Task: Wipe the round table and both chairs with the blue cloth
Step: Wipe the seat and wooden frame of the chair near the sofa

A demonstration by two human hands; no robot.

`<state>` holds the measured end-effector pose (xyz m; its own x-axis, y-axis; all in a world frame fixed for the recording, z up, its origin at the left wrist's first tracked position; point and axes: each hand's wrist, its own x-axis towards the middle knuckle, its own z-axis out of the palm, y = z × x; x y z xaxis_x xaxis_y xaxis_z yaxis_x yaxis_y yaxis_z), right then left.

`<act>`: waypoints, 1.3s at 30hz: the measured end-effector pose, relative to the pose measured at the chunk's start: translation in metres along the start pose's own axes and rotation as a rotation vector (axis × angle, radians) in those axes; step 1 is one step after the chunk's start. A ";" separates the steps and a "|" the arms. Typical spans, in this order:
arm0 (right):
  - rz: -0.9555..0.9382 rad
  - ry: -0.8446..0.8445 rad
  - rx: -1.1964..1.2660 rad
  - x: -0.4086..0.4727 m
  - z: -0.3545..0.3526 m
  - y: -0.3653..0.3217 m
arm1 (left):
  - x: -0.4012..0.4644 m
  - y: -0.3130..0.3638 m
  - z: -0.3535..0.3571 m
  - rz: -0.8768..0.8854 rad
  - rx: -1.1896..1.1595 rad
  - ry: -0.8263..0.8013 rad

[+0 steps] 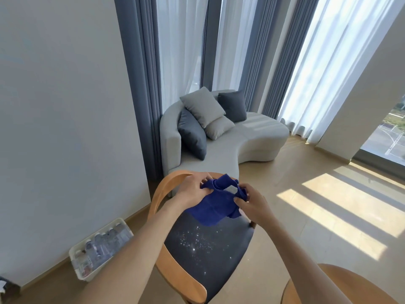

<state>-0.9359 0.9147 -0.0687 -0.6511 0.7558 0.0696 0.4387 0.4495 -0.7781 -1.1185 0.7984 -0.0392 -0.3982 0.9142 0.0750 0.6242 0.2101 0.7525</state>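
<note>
Above the chair (pixel 203 249) — speckled dark seat, curved wooden frame — both hands grip the bunched blue cloth (pixel 215 205).

The cloth (pixel 215 205) at the middle of the frame is a deep blue, matt, fuzzy fabric, bunched in soft folds. Below it the chair (pixel 175 275) has a smooth, light wooden frame with a faint sheen, and its dark seat pad (pixel 208 249) looks like matt upholstery flecked with bright glinting specks. At lower right the table (pixel 341 281) shows the same smooth, pale wood. The sofa (pixel 252 137) behind is pale grey woven fabric, matt, with grey cloth cushions (pixel 201 106). The floor (pixel 306 216) is smooth light wood. At lower left a crate (pixel 75 260) of whitish plastic holds clear plastic bottles (pixel 103 244).
</note>
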 end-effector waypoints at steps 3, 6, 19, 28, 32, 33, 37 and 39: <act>-0.124 -0.009 -0.124 0.010 -0.024 -0.010 | 0.016 0.030 -0.010 0.105 0.088 -0.098; -0.245 -0.108 -0.128 0.023 -0.039 -0.032 | 0.031 0.059 -0.013 0.186 0.156 -0.185; -0.257 0.029 0.144 0.028 -0.073 -0.046 | 0.024 0.000 -0.016 -0.184 -0.046 -0.261; -0.153 -0.038 -0.167 0.032 -0.090 -0.025 | 0.023 0.018 -0.031 -0.144 -0.470 -0.154; -0.076 -0.057 -0.010 0.028 -0.083 -0.025 | 0.019 0.032 -0.035 -0.118 -0.466 -0.146; -0.050 -0.075 0.053 0.027 -0.083 -0.025 | 0.018 0.034 -0.036 -0.116 -0.467 -0.135; 0.011 -0.192 0.168 0.024 -0.082 -0.027 | 0.015 0.039 -0.039 -0.104 -0.486 -0.105; 0.032 -0.208 0.160 0.023 -0.079 -0.028 | 0.014 0.038 -0.041 -0.104 -0.504 -0.097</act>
<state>-0.9141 0.9567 0.0043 -0.7589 0.6471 -0.0733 0.3682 0.3334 -0.8679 -1.1280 0.8049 0.0176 -0.3619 0.9303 -0.0603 0.1736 0.1308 0.9761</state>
